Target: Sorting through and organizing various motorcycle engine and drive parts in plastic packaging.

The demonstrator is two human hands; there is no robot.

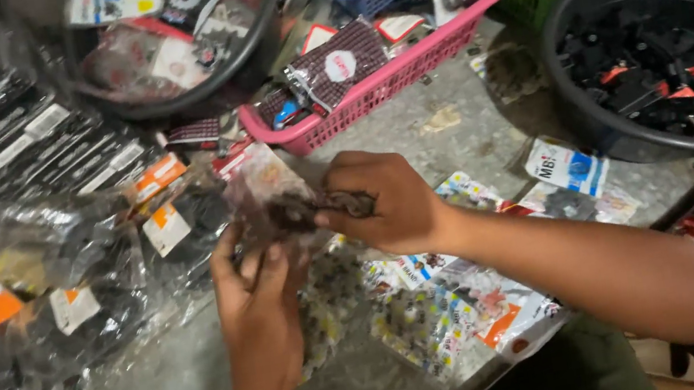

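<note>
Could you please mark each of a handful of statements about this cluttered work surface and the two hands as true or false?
1. Both hands hold a clear plastic packet with a dark chain-like part. True: the left hand supports it from below, while the right hand pinches the dark part.
2. The pink basket sits beyond the hands. True.
3. The black tub on the right is empty. False: it holds dark parts, some with red bits.
4. The right hand rests inside the pink basket. False: it is on the near side of it, at the packet.
5. Packets in clear wrapping are piled to the left. True.
</note>
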